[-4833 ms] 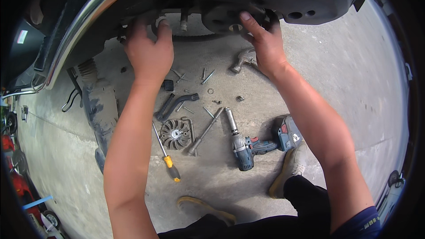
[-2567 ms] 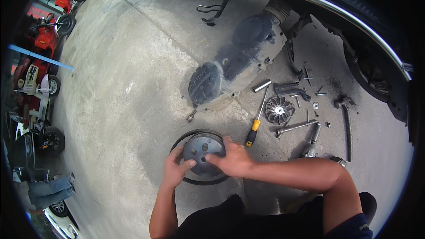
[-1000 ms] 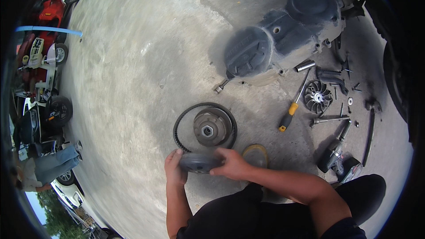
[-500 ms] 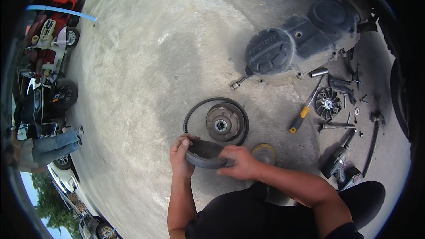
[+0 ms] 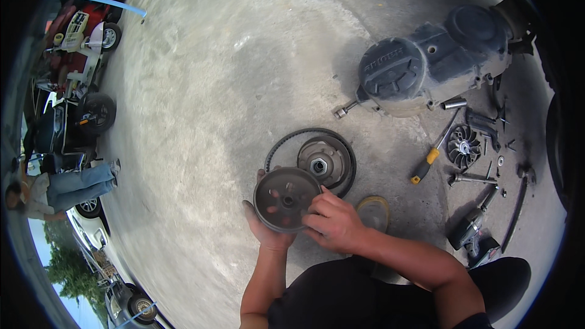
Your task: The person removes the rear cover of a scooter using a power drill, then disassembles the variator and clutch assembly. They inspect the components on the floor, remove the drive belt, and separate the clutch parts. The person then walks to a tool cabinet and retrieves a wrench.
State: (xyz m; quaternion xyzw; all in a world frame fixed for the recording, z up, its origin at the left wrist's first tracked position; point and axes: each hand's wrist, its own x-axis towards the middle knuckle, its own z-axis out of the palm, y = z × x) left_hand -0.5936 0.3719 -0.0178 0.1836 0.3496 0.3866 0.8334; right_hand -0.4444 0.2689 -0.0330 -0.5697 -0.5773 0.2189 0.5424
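A clutch bell [image 5: 277,189], a round grey-brown metal drum with holes in its floor, is held up with its hollow side facing me. Its left and lower rim rests in my left hand [image 5: 269,231], the fingers reaching behind and showing through the holes. On the right side my right hand [image 5: 334,222] grips the rim with bent fingers. Just beyond, partly covered by the bell, the clutch assembly [image 5: 334,159] with a hex nut at its centre lies on the concrete. A toothed drive belt [image 5: 287,137] loops around it.
A large dark engine cover [image 5: 393,70] lies far right, beside a ratchet [image 5: 346,109]. Nearer are a yellow-handled screwdriver [image 5: 425,164], a fan wheel [image 5: 464,147], an impact wrench [image 5: 468,228] and a hammer [image 5: 521,198]. Parked motorcycles [image 5: 94,113] and a person [image 5: 79,184] are at left.
The clutch bell has tipped from nearly edge-on to show its hollow inside. My left hand has slid underneath it, and the whole view has shifted slightly.
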